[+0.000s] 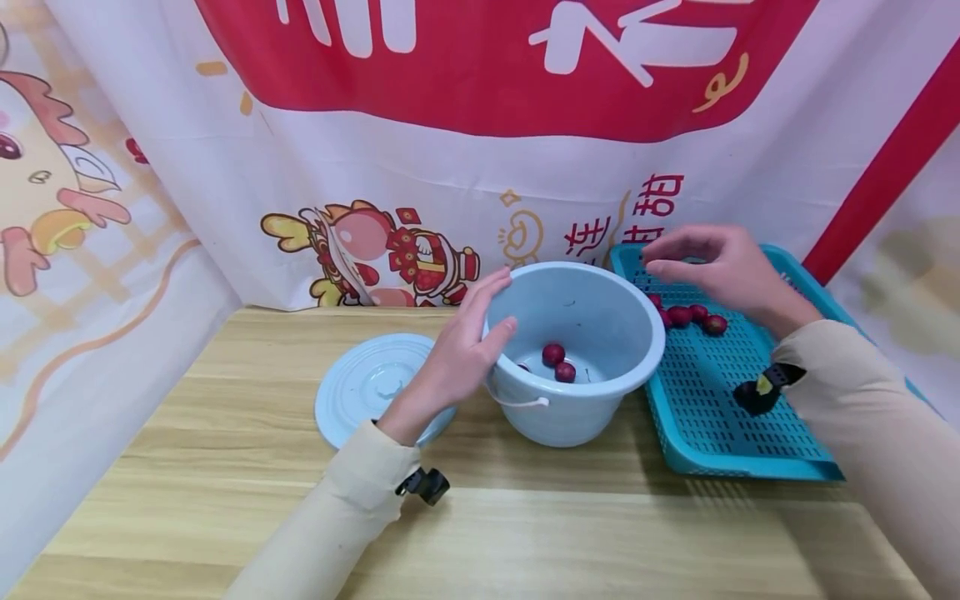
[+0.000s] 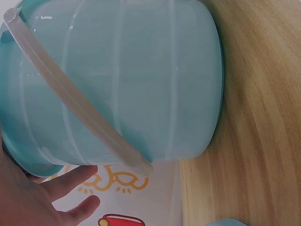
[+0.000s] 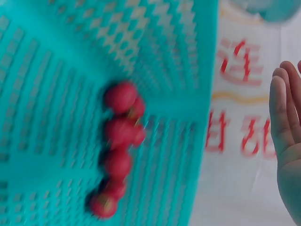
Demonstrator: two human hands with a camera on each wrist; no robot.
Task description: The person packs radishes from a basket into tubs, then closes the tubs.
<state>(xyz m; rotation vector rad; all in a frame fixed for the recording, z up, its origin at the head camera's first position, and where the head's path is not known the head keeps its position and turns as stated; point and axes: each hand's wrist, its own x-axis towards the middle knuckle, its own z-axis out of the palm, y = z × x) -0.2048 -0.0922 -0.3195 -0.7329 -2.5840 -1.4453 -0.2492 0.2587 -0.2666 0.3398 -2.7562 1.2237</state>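
A light blue bucket [image 1: 558, 421] stands upright with a few small round dark red fruits [image 1: 553, 354] at its bottom. My left hand [image 1: 463, 346] rests against the bucket's left rim, its fingers extended. In the left wrist view, the bucket's pale handle [image 2: 82, 103] hangs along its side. My right hand [image 1: 720, 267] hovers above the back of a teal perforated basket [image 1: 716, 392], fingers loosely bent, with nothing visible in it. Several red fruits [image 3: 117, 132] lie close together inside the basket, below that hand.
Left of the bucket, a round light blue lid [image 1: 360, 383] lies on the wooden table [image 1: 225, 458], partly behind the left forearm. A printed white and red cloth [image 1: 450, 175] hangs at the back. The basket stands beside the bucket on its right.
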